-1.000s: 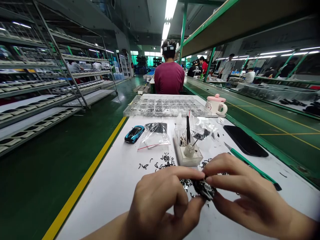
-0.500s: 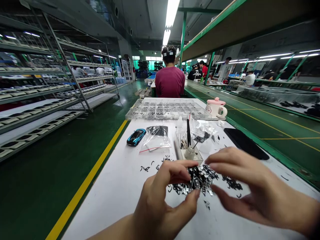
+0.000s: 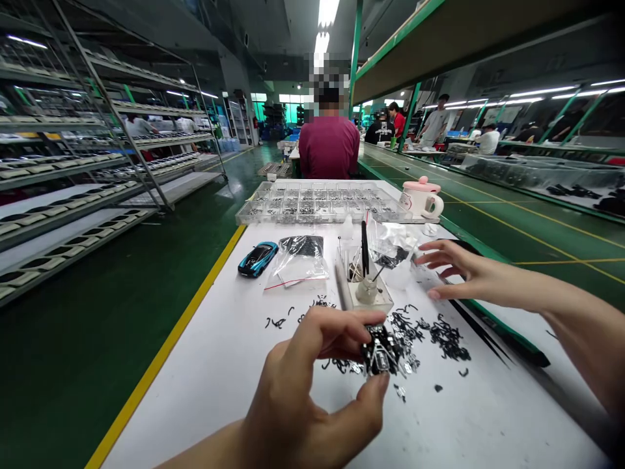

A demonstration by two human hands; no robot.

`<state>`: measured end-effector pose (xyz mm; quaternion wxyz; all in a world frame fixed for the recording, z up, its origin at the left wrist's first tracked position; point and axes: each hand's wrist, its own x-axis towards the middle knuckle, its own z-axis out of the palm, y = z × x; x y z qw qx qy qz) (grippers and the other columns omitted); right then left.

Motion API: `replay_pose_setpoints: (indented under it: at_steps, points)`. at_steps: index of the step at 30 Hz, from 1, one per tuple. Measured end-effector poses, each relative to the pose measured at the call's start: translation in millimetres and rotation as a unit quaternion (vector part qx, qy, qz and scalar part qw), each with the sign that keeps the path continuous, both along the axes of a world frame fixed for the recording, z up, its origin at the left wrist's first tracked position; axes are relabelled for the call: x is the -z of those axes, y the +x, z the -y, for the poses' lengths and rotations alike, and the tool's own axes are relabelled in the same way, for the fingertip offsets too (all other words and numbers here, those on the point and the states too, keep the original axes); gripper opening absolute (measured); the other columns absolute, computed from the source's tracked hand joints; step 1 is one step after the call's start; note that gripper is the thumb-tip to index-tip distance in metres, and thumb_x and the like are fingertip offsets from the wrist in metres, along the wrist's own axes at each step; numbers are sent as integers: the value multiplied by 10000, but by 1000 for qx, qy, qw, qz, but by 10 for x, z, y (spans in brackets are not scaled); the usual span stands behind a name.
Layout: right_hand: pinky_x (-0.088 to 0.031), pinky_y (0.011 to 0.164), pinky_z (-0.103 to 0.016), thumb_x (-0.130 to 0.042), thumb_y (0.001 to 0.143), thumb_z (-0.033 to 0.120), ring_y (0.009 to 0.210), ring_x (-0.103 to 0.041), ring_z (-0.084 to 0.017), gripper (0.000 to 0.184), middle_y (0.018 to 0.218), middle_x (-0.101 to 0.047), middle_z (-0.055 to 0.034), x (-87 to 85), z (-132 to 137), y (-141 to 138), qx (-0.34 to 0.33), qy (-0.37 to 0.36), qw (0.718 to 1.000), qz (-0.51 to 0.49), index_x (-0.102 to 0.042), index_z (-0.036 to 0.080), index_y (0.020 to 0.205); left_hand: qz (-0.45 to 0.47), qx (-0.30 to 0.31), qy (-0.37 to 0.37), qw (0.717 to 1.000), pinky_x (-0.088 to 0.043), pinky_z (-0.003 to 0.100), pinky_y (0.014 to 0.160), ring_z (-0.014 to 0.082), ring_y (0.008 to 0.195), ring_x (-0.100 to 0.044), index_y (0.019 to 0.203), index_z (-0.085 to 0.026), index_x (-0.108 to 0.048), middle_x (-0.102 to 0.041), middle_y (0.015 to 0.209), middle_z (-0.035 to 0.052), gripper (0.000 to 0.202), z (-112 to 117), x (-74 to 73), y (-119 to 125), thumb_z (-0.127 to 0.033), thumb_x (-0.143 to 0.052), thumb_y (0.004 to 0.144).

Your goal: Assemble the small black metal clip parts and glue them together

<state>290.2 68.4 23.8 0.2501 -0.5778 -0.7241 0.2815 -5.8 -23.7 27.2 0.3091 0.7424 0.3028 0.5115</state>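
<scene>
My left hand (image 3: 312, 384) pinches a small black-and-silver clump of metal parts (image 3: 378, 350) between thumb and fingertips, low over the white table (image 3: 234, 384). Loose black and silver pieces (image 3: 430, 335) lie scattered right of it. My right hand (image 3: 481, 277) is out to the right, fingers spread and holding nothing. It hovers just above a black phone (image 3: 463, 246), mostly hidden behind it. Beneath that wrist lies a green-handled craft knife (image 3: 530, 355), its blade end pointing up-left.
A clear compartment tray (image 3: 317, 205) full of small parts, a pink-lidded mug (image 3: 422, 200), a white tool holder with a glass bottle (image 3: 366, 290), a plastic bag (image 3: 299, 257) and a blue toy car (image 3: 258, 258) stand ahead. A co-worker in maroon (image 3: 329, 146) sits beyond the table.
My right hand has let go of the clump and moved up and right, toward the phone. The pieces have spread out over the table. My left hand keeps its pinch.
</scene>
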Motion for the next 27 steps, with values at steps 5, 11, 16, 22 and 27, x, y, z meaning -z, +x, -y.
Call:
replay_pose_setpoints:
  at_steps: [5, 11, 16, 22, 27]
  points:
    - [-497, 841, -389, -682, 740, 487, 1001, -585, -253, 395, 1051, -618, -65, 122, -82, -159, -61, -80, 994, -34, -578, 228, 1020, -7, -8, 18, 1000, -517, 115, 818, 119, 999, -653, 952, -253, -484, -658, 1018, -21, 360, -5, -17, 5, -21, -621, 713]
    - [-507, 740, -384, -626, 835, 386, 775, -606, -169, 240, 846, -615, -12, 247, -113, -311, -85, -75, 989, -98, -588, 166, 921, -24, -18, 61, 998, -521, 132, 832, 141, 982, -667, 975, -240, -476, -664, 1002, 0, 392, 40, -36, -12, -12, -634, 698]
    - [-517, 724, -345, -568, 896, 377, 754, -612, -144, 255, 860, -616, -14, 204, -121, -300, -54, -63, 982, -171, -576, 145, 1003, -49, -16, 82, 995, -527, 132, 807, 139, 963, -672, 975, -228, -473, -668, 990, 13, 375, 24, -27, -24, -20, -629, 704]
    - [-554, 751, -382, -563, 904, 350, 807, -645, -169, 270, 838, -614, -18, 178, -75, -347, -39, -59, 973, -218, -541, 135, 1068, -69, -24, 91, 993, -530, 131, 794, 146, 972, -668, 959, -212, -484, -666, 958, 23, 326, -3, -21, -11, -40, -622, 718]
    - [-538, 764, -382, -575, 899, 329, 789, -636, -161, 239, 866, -627, -23, 82, -70, -332, -53, 3, 982, -180, -562, 135, 1039, -77, -31, 81, 993, -534, 131, 778, 148, 990, -661, 935, -217, -490, -649, 906, -3, 295, -46, -9, -15, -32, -612, 741]
